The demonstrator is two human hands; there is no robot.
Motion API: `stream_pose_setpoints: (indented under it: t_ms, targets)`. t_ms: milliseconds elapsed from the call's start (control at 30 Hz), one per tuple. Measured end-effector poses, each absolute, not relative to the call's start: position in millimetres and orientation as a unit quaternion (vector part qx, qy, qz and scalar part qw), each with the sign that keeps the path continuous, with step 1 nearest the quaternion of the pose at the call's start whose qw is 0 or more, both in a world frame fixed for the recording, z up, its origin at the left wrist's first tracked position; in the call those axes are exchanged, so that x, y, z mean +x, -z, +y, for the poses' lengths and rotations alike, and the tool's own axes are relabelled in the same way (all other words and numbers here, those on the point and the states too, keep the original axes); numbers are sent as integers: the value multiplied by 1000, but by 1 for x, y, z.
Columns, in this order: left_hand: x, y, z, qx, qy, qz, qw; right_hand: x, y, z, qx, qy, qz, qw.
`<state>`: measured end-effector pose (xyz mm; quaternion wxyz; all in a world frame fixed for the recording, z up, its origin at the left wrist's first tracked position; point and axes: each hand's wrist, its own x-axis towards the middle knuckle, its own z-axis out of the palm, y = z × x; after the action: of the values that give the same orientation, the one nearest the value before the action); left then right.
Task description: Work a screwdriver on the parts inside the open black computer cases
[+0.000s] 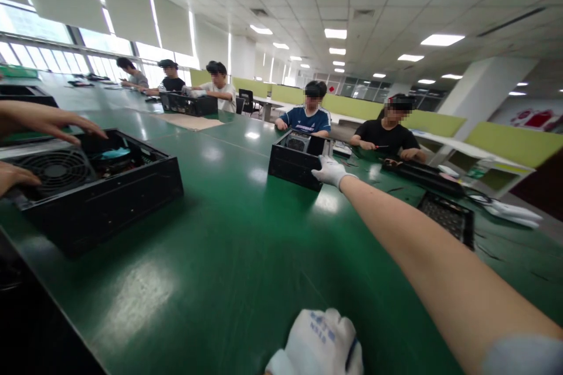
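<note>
My right hand [331, 171], in a white glove, reaches far across the table and grips the near right corner of a black computer case [292, 165]. The case's top is open, and a power supply with a fan grille [297, 142] shows inside. Low in the middle, close to me, my left hand [320, 343] is a gloved fist above the green tabletop [229, 258]. Its fingers curl under, and a dark strip shows beside them. Whatever it may hold is hidden.
At left, a co-worker's bare hands [48, 120] are over another open computer case [109, 199]. A dark panel [35, 316] fills the lower left corner. Several people sit along the far side. A black perforated panel [448, 220] and white gloves [505, 211] lie at right.
</note>
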<state>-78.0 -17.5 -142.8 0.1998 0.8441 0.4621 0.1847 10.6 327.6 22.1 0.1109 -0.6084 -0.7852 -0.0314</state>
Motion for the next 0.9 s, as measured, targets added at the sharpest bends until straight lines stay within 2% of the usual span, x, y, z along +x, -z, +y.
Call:
stream_pose_setpoints:
  t_ms: [367, 500, 667, 900]
  targets:
    - [-53, 158, -7, 817, -91, 511, 253, -16, -28, 347, -619, 138, -772, 34]
    - [-68, 146, -9, 845, -130, 467, 225, -10, -27, 329, -603, 170, -779, 18]
    - [-77, 132, -14, 863, -188, 445, 149, 22, -21, 264, -581, 190, -792, 1]
    - [-78, 135, -17, 861, -228, 448, 71, 85, -22, 123, -558, 189, -808, 18]
